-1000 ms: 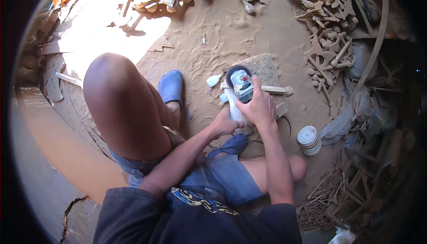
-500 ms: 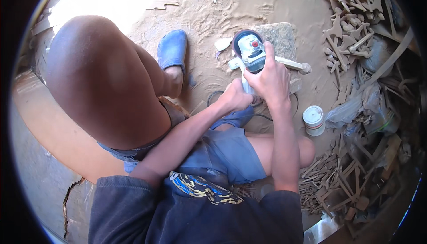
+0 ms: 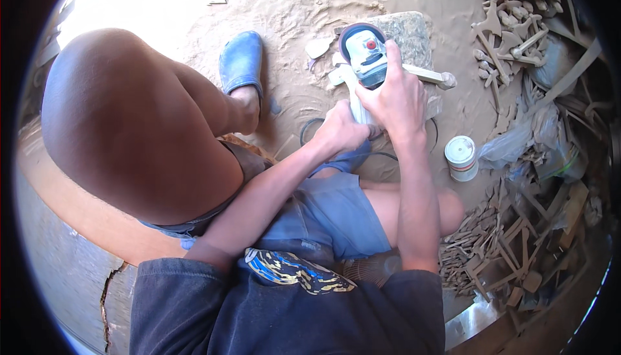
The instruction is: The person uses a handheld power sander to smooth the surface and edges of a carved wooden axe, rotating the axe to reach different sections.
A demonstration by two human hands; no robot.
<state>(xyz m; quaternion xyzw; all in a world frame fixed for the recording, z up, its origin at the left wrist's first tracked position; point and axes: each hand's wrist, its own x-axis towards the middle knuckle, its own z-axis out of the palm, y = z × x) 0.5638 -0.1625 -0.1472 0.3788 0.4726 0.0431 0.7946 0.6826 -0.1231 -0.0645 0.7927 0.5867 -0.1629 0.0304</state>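
The angle grinder has a smooth plastic housing, pale grey and dark blue, with a slight sheen. The workpiece beneath it is a strip of pale, bare wood, matt and dusty. It rests on a stone block with a coarse, speckled, matt surface. The ground is loose sawdust and sand, fine-grained and dull. The clog is moulded blue plastic or rubber, smooth and dusted over. The small can looks to be metal, with a smooth pale lid. The shorts are worn blue cloth. The cut-outs piled nearby are raw, unfinished wood.
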